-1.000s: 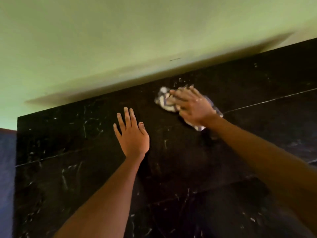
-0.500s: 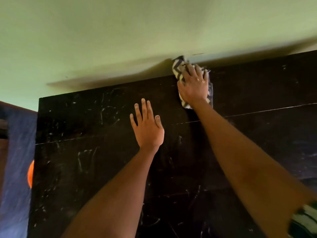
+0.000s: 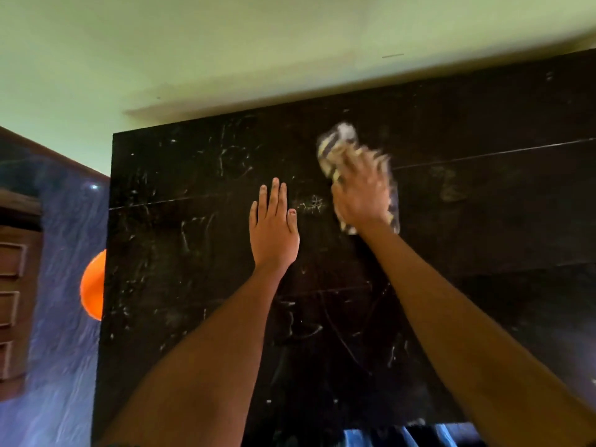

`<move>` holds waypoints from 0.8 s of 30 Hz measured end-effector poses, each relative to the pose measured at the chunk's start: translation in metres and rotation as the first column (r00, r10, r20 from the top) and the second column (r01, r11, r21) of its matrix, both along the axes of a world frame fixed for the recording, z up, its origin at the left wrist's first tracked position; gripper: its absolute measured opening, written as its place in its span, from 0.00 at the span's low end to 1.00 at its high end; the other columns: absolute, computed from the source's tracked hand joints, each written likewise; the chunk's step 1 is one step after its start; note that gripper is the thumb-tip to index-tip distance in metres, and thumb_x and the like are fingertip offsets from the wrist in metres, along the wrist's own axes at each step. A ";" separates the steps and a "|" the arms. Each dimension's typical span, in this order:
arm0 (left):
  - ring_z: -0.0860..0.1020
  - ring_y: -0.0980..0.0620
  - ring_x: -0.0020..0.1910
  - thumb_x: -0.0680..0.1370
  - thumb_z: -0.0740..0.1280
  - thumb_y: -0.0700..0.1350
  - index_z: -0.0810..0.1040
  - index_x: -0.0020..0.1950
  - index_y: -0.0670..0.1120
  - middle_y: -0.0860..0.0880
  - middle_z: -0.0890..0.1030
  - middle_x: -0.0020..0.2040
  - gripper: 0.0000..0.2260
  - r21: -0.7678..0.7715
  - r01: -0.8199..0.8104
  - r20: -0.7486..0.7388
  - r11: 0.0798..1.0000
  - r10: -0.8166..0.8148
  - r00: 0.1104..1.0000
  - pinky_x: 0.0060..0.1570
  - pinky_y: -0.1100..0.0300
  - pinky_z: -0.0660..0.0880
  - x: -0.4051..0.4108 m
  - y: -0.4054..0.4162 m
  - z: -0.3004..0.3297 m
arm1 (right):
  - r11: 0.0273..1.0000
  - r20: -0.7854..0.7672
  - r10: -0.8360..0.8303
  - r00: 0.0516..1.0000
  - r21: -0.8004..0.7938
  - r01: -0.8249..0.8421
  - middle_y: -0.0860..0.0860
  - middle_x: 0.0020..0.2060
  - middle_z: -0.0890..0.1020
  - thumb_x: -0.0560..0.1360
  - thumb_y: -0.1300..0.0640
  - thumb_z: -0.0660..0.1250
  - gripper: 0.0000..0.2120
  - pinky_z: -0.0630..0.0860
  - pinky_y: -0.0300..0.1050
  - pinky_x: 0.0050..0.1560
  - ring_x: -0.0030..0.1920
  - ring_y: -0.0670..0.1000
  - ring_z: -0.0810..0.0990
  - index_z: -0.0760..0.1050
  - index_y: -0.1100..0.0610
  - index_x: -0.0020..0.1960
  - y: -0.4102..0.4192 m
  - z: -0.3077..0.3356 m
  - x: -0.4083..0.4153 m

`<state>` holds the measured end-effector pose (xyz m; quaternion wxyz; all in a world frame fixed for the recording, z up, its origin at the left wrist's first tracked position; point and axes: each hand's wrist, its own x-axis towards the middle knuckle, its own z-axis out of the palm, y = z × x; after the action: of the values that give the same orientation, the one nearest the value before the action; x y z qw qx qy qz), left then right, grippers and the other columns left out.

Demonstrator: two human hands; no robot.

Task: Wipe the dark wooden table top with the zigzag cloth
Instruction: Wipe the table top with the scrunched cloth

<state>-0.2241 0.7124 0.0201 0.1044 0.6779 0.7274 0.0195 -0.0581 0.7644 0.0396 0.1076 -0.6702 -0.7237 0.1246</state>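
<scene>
The dark wooden table top (image 3: 180,259) fills most of the view, scratched and flecked with pale marks. My right hand (image 3: 362,195) presses the crumpled zigzag cloth (image 3: 337,145) flat on the wood in the far middle, blurred by motion. The cloth sticks out beyond the fingertips and along the hand's right side. My left hand (image 3: 274,229) lies flat on the table just to the left of it, fingers together and pointing away from me, holding nothing.
A pale green wall (image 3: 225,53) runs along the table's far edge. Left of the table are a blue patterned floor (image 3: 61,350), an orange ball (image 3: 93,285) at the table's edge and a brown wooden drawer unit (image 3: 13,285).
My right hand has drawn the cloth back from the far edge by the wall toward me. The view has shifted to show more of the table's left side; the left hand stays flat.
</scene>
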 end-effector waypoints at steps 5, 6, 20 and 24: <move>0.45 0.52 0.78 0.82 0.46 0.48 0.48 0.78 0.49 0.52 0.47 0.79 0.24 -0.007 0.046 -0.020 0.999 -0.046 0.999 0.76 0.52 0.49 -0.012 -0.065 -0.001 | 0.775 0.095 0.627 0.773 0.030 -0.632 0.51 0.69 0.73 0.73 0.48 0.54 0.26 0.59 0.62 0.70 0.70 0.56 0.69 0.71 0.50 0.69 -0.103 -0.011 0.036; 0.45 0.52 0.78 0.83 0.46 0.49 0.48 0.78 0.49 0.52 0.47 0.79 0.24 -0.001 0.051 -0.029 0.999 -0.051 0.998 0.76 0.52 0.49 -0.013 -0.080 -0.001 | 0.822 0.084 0.563 0.822 0.041 -0.567 0.53 0.68 0.74 0.73 0.49 0.54 0.25 0.59 0.64 0.70 0.69 0.57 0.70 0.73 0.51 0.67 -0.099 -0.012 0.048; 0.46 0.50 0.78 0.83 0.47 0.50 0.48 0.78 0.49 0.52 0.48 0.79 0.24 0.001 0.072 -0.031 0.997 -0.072 0.997 0.76 0.50 0.46 -0.012 -0.163 -0.004 | 0.979 0.094 -0.202 0.975 0.018 0.201 0.50 0.72 0.68 0.73 0.49 0.53 0.26 0.52 0.64 0.70 0.73 0.57 0.62 0.68 0.47 0.71 -0.205 -0.011 0.084; 0.47 0.49 0.78 0.82 0.48 0.50 0.50 0.78 0.48 0.51 0.49 0.79 0.24 0.028 0.078 -0.039 0.997 -0.077 0.996 0.75 0.49 0.46 -0.012 -0.165 -0.003 | 0.797 0.060 -0.604 0.795 0.010 0.604 0.54 0.73 0.64 0.73 0.52 0.56 0.28 0.52 0.71 0.68 0.73 0.61 0.59 0.64 0.53 0.73 -0.256 -0.004 0.022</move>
<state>-0.2357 0.5477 0.0172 0.0813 0.7074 0.7020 0.0134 -0.0365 0.5081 0.0361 0.1166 -0.8699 -0.4746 0.0669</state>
